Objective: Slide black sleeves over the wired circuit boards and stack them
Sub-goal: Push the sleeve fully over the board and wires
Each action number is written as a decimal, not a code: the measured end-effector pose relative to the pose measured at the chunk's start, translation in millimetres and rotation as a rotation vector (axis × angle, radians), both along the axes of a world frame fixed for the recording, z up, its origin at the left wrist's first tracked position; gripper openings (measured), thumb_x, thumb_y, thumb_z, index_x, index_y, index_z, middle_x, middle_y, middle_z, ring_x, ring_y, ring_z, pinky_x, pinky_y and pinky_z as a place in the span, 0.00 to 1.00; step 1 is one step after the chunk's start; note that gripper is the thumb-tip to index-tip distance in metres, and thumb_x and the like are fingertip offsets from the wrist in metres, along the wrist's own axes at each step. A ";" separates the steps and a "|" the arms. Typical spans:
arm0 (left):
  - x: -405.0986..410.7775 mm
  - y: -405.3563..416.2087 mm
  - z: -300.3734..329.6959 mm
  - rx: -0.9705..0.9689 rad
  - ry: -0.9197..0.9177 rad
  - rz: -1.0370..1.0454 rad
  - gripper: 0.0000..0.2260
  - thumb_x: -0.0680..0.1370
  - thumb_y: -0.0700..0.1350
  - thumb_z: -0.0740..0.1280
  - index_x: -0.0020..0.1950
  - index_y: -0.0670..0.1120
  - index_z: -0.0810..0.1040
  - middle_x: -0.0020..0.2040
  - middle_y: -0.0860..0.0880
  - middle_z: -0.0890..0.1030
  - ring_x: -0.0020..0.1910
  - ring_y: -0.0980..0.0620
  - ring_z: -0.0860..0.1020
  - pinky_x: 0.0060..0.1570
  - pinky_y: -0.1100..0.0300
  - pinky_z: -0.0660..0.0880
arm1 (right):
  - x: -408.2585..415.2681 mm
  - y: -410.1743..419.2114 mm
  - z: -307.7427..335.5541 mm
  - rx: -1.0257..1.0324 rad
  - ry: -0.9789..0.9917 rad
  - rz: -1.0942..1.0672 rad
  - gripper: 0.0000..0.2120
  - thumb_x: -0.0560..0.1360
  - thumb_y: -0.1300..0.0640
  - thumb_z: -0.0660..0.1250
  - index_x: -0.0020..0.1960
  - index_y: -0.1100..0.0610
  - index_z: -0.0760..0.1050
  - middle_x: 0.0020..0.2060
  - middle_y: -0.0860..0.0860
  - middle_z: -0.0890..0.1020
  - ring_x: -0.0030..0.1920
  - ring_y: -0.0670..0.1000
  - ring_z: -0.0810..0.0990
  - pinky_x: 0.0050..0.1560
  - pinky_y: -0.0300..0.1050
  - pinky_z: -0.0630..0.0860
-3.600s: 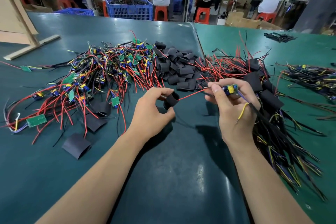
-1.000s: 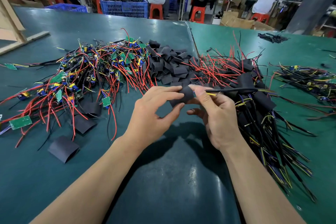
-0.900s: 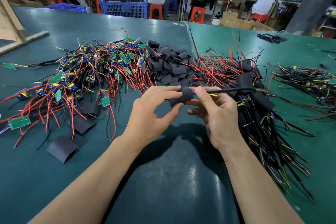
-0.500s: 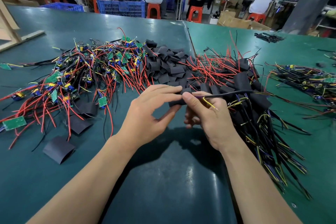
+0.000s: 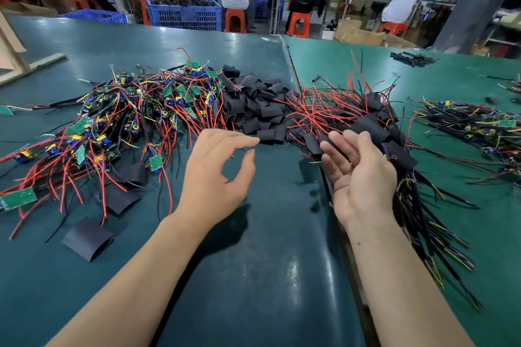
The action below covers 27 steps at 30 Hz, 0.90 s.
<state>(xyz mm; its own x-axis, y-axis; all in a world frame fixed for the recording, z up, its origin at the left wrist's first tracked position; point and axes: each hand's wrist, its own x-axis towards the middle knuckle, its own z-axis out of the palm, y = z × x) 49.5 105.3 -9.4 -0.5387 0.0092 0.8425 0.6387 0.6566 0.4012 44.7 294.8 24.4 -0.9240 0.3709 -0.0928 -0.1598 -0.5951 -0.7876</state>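
A tangled heap of wired circuit boards (image 5: 118, 121) with red, black and yellow leads covers the table's left. Behind my hands lies a pile of loose black sleeves (image 5: 255, 110). To the right is the stack of sleeved boards (image 5: 389, 144), their wires fanning toward me. My left hand (image 5: 217, 175) hovers over the table in front of the sleeve pile, fingers relaxed, thumb apart, holding nothing. My right hand (image 5: 358, 175) is palm up with straight fingers beside the stack, empty.
Flat black sleeves (image 5: 87, 238) lie loose at the near left. More wired parts (image 5: 473, 124) sit at the far right. A seam (image 5: 293, 65) joins the two green tables. Blue crates (image 5: 183, 11), red stools and seated people are beyond the far edge.
Both hands held a sleeve and wired board together half a second ago. Now both have let go and moved apart, and the sleeved board is out of them.
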 end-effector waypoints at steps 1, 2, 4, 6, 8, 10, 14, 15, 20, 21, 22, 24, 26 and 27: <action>-0.2 -0.1 -0.2 -0.006 -0.023 0.005 0.06 0.75 0.36 0.69 0.51 0.40 0.83 0.47 0.49 0.81 0.45 0.48 0.75 0.53 0.60 0.72 | 0.6 0.2 0.1 0.024 -0.005 0.038 0.17 0.84 0.52 0.58 0.47 0.62 0.78 0.40 0.55 0.86 0.36 0.51 0.84 0.30 0.39 0.78; 0.0 0.0 -0.4 -0.012 -0.050 0.006 0.06 0.75 0.37 0.69 0.51 0.40 0.83 0.47 0.51 0.81 0.46 0.48 0.75 0.53 0.61 0.72 | 1.8 -0.4 0.6 0.054 -0.007 0.096 0.21 0.84 0.49 0.57 0.44 0.62 0.79 0.39 0.54 0.86 0.36 0.51 0.84 0.29 0.38 0.78; 0.7 0.6 -1.0 -0.022 -0.098 0.005 0.06 0.75 0.38 0.69 0.51 0.41 0.83 0.47 0.54 0.80 0.47 0.49 0.76 0.54 0.61 0.72 | 4.5 -4.4 1.6 0.149 -0.008 0.278 0.26 0.83 0.44 0.55 0.39 0.60 0.81 0.42 0.55 0.87 0.36 0.50 0.85 0.29 0.38 0.77; 0.4 0.8 -1.4 -0.033 -0.126 0.005 0.06 0.75 0.38 0.69 0.50 0.41 0.83 0.47 0.54 0.80 0.48 0.49 0.76 0.54 0.60 0.71 | 9.7 -11.4 1.5 0.337 0.025 0.501 0.25 0.79 0.42 0.59 0.36 0.57 0.83 0.45 0.55 0.87 0.37 0.50 0.85 0.29 0.39 0.77; -0.5 0.0 -2.2 -0.044 -0.146 -0.008 0.05 0.75 0.38 0.69 0.49 0.40 0.83 0.46 0.52 0.81 0.48 0.47 0.76 0.53 0.57 0.72 | 15.9 -18.0 -1.0 0.508 0.097 0.684 0.18 0.74 0.44 0.65 0.38 0.56 0.84 0.46 0.56 0.86 0.39 0.52 0.84 0.32 0.40 0.77; -1.8 -1.6 -3.4 -0.084 -0.177 -0.004 0.05 0.75 0.40 0.69 0.48 0.40 0.83 0.46 0.50 0.82 0.48 0.45 0.77 0.52 0.53 0.73 | 20.5 -22.0 -4.4 0.587 0.141 0.757 0.14 0.76 0.49 0.67 0.40 0.57 0.84 0.45 0.56 0.86 0.39 0.52 0.84 0.34 0.40 0.77; -7.8 -8.2 -6.7 -0.219 -0.245 0.291 0.08 0.74 0.47 0.69 0.47 0.45 0.84 0.47 0.49 0.83 0.48 0.41 0.77 0.47 0.48 0.72 | 20.1 -26.9 -9.6 0.734 0.073 0.673 0.14 0.80 0.54 0.65 0.41 0.59 0.82 0.42 0.53 0.86 0.37 0.50 0.83 0.34 0.38 0.77; -9.6 -11.9 -7.4 -0.217 -0.249 0.387 0.08 0.75 0.48 0.68 0.47 0.47 0.84 0.47 0.49 0.83 0.49 0.41 0.77 0.47 0.48 0.71 | 18.7 -28.0 -12.0 0.739 0.042 0.643 0.13 0.80 0.54 0.65 0.41 0.59 0.82 0.42 0.53 0.86 0.36 0.50 0.82 0.33 0.38 0.76; -18.7 -36.8 -13.8 -0.198 -0.530 0.787 0.12 0.75 0.48 0.69 0.57 0.46 0.80 0.59 0.42 0.77 0.61 0.39 0.69 0.55 0.44 0.63 | 11.8 -29.8 -20.7 0.781 -0.063 0.562 0.14 0.80 0.54 0.65 0.39 0.58 0.81 0.39 0.52 0.86 0.34 0.50 0.81 0.31 0.39 0.76; -19.8 -41.5 -14.3 -0.181 -0.627 0.842 0.15 0.75 0.48 0.69 0.60 0.45 0.78 0.62 0.40 0.74 0.63 0.38 0.67 0.56 0.43 0.63 | 10.7 -29.7 -21.4 0.777 -0.074 0.562 0.14 0.80 0.53 0.65 0.40 0.58 0.81 0.38 0.51 0.86 0.34 0.50 0.81 0.31 0.38 0.76; -20.8 -45.1 -14.5 -0.159 -0.711 0.881 0.17 0.75 0.48 0.68 0.61 0.43 0.75 0.63 0.38 0.72 0.63 0.36 0.66 0.57 0.42 0.64 | 10.0 -29.5 -21.9 0.770 -0.084 0.564 0.14 0.80 0.53 0.65 0.40 0.58 0.81 0.38 0.51 0.86 0.34 0.50 0.81 0.31 0.38 0.76; -22.2 -52.0 -15.6 -0.147 -0.819 0.916 0.17 0.77 0.48 0.66 0.61 0.40 0.73 0.62 0.35 0.72 0.63 0.34 0.67 0.58 0.42 0.64 | 9.5 -29.7 -22.7 0.763 -0.096 0.578 0.14 0.80 0.53 0.66 0.39 0.58 0.81 0.38 0.51 0.86 0.34 0.50 0.81 0.31 0.38 0.76; -23.6 -60.3 -15.8 -0.165 -0.833 0.914 0.15 0.78 0.48 0.65 0.60 0.39 0.74 0.60 0.36 0.75 0.61 0.34 0.70 0.58 0.43 0.65 | 9.4 -30.2 -23.6 0.764 -0.101 0.586 0.14 0.80 0.53 0.66 0.39 0.58 0.81 0.37 0.51 0.86 0.34 0.50 0.81 0.31 0.38 0.76; -24.2 -64.5 -14.9 -0.162 -0.819 0.901 0.14 0.78 0.47 0.65 0.59 0.40 0.76 0.59 0.37 0.77 0.61 0.35 0.71 0.58 0.43 0.66 | 9.4 -30.2 -23.9 0.765 -0.102 0.586 0.14 0.80 0.54 0.66 0.39 0.58 0.81 0.37 0.51 0.86 0.34 0.50 0.81 0.31 0.37 0.76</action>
